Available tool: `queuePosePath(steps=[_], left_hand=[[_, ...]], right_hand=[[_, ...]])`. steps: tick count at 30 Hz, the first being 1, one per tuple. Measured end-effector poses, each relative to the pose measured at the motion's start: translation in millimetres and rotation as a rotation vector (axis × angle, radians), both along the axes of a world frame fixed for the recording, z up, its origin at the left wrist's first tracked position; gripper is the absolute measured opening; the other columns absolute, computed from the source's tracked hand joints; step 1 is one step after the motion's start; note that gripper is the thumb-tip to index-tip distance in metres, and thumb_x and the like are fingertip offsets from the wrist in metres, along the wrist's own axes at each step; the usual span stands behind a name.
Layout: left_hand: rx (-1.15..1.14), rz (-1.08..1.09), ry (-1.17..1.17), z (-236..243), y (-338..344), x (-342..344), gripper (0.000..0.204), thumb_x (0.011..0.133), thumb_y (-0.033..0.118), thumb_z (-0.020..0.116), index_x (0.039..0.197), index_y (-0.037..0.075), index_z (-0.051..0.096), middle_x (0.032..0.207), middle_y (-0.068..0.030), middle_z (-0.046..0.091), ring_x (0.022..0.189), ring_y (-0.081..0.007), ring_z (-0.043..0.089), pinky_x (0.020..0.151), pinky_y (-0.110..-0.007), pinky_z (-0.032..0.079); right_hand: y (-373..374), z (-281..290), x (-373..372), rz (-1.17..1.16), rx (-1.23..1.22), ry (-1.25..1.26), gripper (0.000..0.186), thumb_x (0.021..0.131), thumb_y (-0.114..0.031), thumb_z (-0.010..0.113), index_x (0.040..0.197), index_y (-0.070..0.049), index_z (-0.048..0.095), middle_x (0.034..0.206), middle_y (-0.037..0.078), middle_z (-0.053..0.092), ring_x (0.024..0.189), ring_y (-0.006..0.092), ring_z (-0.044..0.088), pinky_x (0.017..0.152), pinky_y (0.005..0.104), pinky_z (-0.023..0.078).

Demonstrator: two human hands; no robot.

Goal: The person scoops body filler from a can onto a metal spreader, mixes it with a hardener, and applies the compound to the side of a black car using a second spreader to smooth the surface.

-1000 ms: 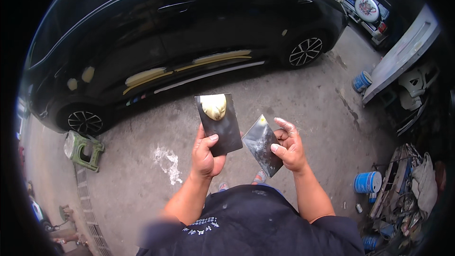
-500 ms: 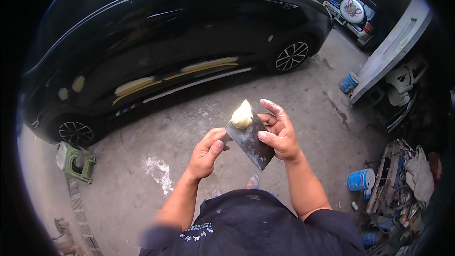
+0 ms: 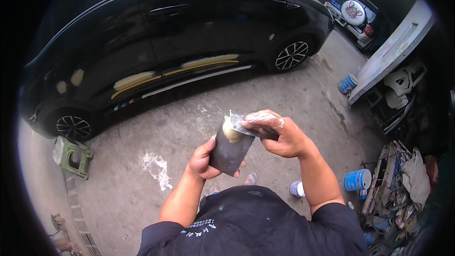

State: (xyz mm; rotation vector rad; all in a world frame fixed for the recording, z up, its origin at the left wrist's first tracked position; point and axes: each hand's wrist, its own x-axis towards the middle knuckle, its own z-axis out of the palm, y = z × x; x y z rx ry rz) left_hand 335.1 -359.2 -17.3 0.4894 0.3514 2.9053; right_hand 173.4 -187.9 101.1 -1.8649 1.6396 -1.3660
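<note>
My left hand (image 3: 204, 161) grips a dark flat plate (image 3: 225, 156), with a mound of pale cream paste (image 3: 232, 132) near its top. My right hand (image 3: 289, 137) is closed on a second thin plate (image 3: 238, 121), whose pale, smudged end lies over the paste on the first. The fingertips of my right hand, coated in whitish residue, press on this second plate. Beyond my hands stands a black car (image 3: 199, 31) with pale and yellowish patches along its lower side.
A green plastic stool (image 3: 83, 159) stands by the rear wheel. At right are blue buckets (image 3: 357, 180), a white bucket (image 3: 296, 188), a pile of scrap (image 3: 393, 175) and a pale panel (image 3: 393, 47). Another vehicle (image 3: 354, 13) is parked at upper right.
The second plate has turned over and tipped flatter onto the paste. My right hand has rotated palm-down, and the plate in my left hand shows again beneath it.
</note>
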Motion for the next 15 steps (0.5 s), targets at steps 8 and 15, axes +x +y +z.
queuePosePath(steps=[8, 15], left_hand=[[-0.211, 0.563, -0.262, 8.8, 12.8, -17.4, 0.052, 0.103, 0.042, 0.039, 0.144, 0.009, 0.038, 0.139, -0.0109, 0.049, 0.126, -0.0295, 0.049, 0.1, -0.05, 0.044], [-0.537, 0.846, -0.338, -14.8, 5.6, -15.2, 0.056, 0.103, 0.039, 0.041, 0.149, 0.008, 0.033, 0.135, -0.0044, 0.052, 0.119, -0.0166, 0.051, 0.096, -0.037, 0.046]], right_hand=[[-22.8, -2.0, 15.6, -0.503, -0.037, 0.347, 0.053, 0.075, 0.006, 0.059, 0.127, -0.003, 0.052, 0.116, 0.017, 0.064, 0.109, 0.0361, 0.058, 0.094, 0.0416, 0.049], [-30.5, -15.9, 31.5, -0.468, 0.0, 0.171, 0.055, 0.074, 0.011, 0.057, 0.127, -0.004, 0.054, 0.113, 0.018, 0.063, 0.108, 0.0347, 0.061, 0.093, 0.0408, 0.05]])
